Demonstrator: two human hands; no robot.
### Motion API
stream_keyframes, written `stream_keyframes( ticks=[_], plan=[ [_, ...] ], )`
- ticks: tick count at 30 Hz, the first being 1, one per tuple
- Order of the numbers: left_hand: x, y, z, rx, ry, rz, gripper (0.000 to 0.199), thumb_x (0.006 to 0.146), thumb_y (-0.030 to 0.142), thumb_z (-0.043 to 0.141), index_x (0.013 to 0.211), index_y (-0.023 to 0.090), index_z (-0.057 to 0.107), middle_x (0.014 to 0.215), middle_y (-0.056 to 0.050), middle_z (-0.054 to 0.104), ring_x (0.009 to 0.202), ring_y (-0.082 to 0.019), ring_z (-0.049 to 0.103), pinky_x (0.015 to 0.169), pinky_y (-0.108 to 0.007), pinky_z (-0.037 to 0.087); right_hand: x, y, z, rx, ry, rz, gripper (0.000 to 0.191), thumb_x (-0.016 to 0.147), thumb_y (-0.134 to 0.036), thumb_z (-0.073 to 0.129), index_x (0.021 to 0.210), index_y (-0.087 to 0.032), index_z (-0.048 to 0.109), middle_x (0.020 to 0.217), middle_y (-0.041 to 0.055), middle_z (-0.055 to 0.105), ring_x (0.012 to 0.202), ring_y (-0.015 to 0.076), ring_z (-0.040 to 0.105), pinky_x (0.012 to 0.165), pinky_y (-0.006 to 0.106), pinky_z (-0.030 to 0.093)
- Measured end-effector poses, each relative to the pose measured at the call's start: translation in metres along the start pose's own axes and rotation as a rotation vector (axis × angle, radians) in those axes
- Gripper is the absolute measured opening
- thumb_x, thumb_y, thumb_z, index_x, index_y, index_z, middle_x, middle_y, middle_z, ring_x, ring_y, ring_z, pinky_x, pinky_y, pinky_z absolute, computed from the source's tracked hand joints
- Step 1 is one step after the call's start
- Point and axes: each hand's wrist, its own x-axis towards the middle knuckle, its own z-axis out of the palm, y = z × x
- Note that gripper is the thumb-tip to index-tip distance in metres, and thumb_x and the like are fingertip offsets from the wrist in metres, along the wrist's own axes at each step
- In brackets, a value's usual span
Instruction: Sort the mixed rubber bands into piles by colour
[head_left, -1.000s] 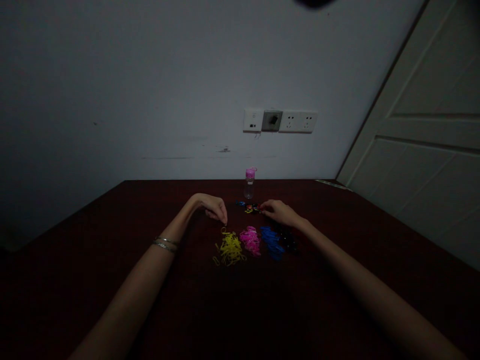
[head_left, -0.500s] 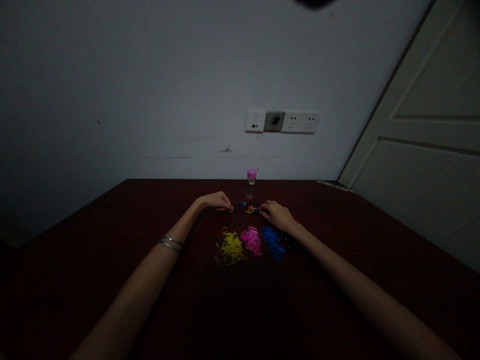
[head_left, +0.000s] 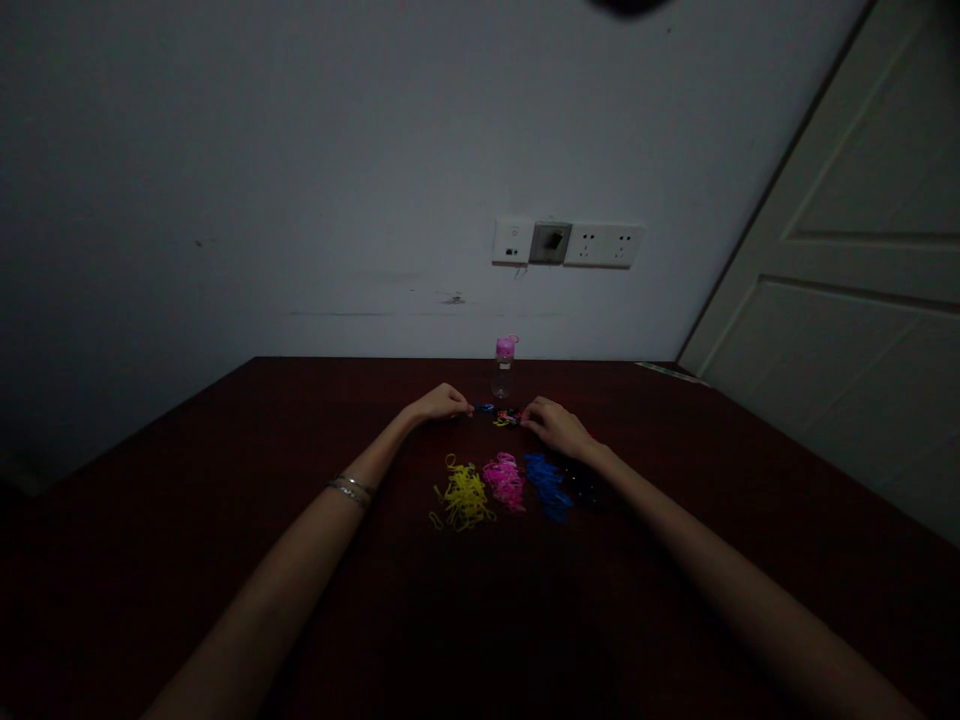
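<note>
My left hand is closed in a pinch, its fingertips at the near end of a small blue rubber band on the dark table. Across from it, my right hand has its fingers bent and drawn together at the edge of a small mixed heap of coloured rubber bands. What those fingertips hold, if anything, is too small to make out. Closer to me lie sorted piles: yellow rubber bands, pink rubber bands and blue rubber bands. A dark pile is partly under my right forearm.
A clear bottle with a pink cap stands behind the mixed heap. The dark red table meets a pale wall carrying sockets. To the right is a white panelled door. Something red shows beside my right wrist.
My left hand has shifted slightly right, bringing its fingertips up to the blue rubber band. The right hand stays by the mixed heap with its fingers a little changed.
</note>
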Motion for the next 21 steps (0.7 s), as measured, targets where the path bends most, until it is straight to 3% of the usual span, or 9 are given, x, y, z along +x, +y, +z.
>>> stream_keyframes(
  ticks=[5, 14, 21],
  plan=[
    [0.001, -0.005, 0.005, 0.005, 0.014, 0.003, 0.039, 0.065, 0.045, 0.057, 0.072, 0.009, 0.066, 0.043, 0.005, 0.037, 0.041, -0.005, 0.028, 0.041, -0.02, 0.018, 0.003, 0.003, -0.008, 0.17, -0.006, -0.003, 0.013, 0.077, -0.022, 0.052, 0.083, -0.016, 0.062, 0.093, 0.0059, 0.061, 0.084, 0.0151, 0.056, 0.074, 0.026, 0.041],
    [-0.002, -0.008, 0.005, -0.03, 0.071, -0.009, 0.034, 0.067, 0.04, 0.055, 0.075, 0.009, 0.067, 0.046, 0.004, 0.043, 0.045, -0.006, 0.033, 0.043, -0.019, 0.023, 0.003, 0.011, -0.036, 0.306, -0.129, -0.016, 0.016, 0.071, -0.022, 0.052, 0.075, -0.013, 0.064, 0.073, 0.0049, 0.065, 0.069, 0.0146, 0.058, 0.067, 0.026, 0.043],
    [-0.001, -0.009, 0.004, -0.061, 0.087, -0.003, 0.032, 0.068, 0.038, 0.055, 0.074, 0.01, 0.067, 0.045, 0.004, 0.041, 0.043, -0.005, 0.031, 0.042, -0.019, 0.02, 0.002, 0.033, -0.032, 0.389, -0.335, 0.024, 0.024, 0.064, -0.015, 0.051, 0.085, -0.011, 0.062, 0.077, 0.007, 0.066, 0.068, 0.0145, 0.059, 0.062, 0.025, 0.045]
  ],
)
